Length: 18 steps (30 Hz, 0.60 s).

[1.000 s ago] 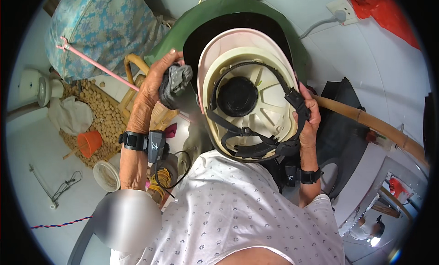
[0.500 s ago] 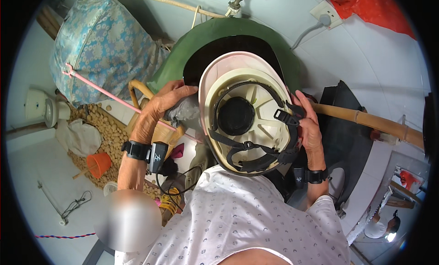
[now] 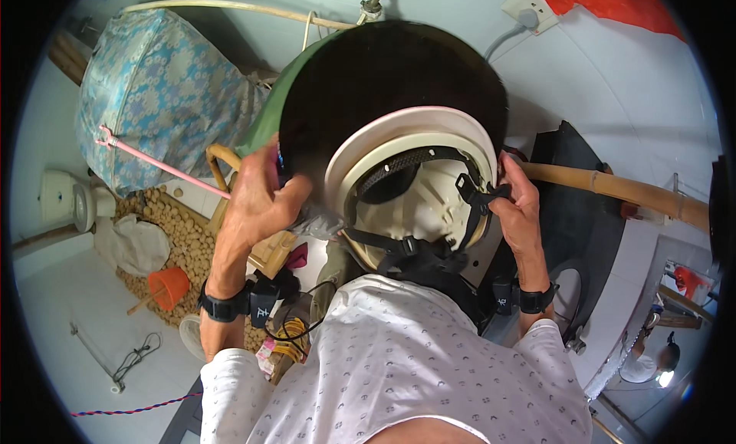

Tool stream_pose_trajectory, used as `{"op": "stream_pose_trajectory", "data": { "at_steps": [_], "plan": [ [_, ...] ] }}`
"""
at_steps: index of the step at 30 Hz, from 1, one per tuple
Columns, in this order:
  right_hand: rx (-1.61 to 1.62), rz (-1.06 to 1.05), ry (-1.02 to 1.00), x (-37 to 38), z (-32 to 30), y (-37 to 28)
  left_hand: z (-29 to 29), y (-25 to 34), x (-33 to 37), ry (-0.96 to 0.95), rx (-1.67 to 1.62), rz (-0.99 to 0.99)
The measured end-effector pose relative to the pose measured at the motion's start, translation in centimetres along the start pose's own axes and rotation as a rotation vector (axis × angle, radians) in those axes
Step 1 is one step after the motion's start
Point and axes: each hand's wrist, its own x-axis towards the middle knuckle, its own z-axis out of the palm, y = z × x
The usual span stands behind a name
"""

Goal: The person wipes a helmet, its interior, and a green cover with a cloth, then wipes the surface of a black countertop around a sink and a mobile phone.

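I hold an upturned safety helmet (image 3: 448,206) at my front, its pale inside facing up, with a pinkish-white brim, a black headband and black chin straps. A large dark glossy curved panel (image 3: 391,68), like a tinted visor, spreads beyond the brim. My left hand (image 3: 264,195) closes on the panel's left edge, thumb on the near side and somewhat blurred. Crumpled clear-grey plastic (image 3: 318,222) shows just below that thumb. At the helmet's right rim, my right hand (image 3: 519,206) pinches the edge next to a black strap buckle (image 3: 465,187); some fingers are hidden behind.
Behind the panel stands a rounded green object (image 3: 264,122). A blue flowered cover (image 3: 165,91) drapes something at left, with a pink rod (image 3: 165,168) before it. Round brown lumps (image 3: 180,229) and an orange bucket (image 3: 169,287) lie lower left. A bamboo pole (image 3: 606,183) extends right.
The helmet has tilted, and the dark panel now shows much larger, covering most of the green object. My left hand has shifted left and slightly down; my right hand stays at the rim.
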Motion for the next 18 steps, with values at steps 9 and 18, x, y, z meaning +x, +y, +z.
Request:
{"op": "stream_pose_trajectory", "data": {
  "at_steps": [9, 18],
  "plan": [
    [-0.048, -0.377, 0.139, 3.4, 2.3, 0.1, 0.6, 2.9, -1.6, 0.308, 0.293, 0.615],
    [-0.526, -0.348, 0.262, 3.8, 2.5, 0.1, 2.3, 2.7, -2.1, 0.341, 0.410, 0.622]
  ]
}}
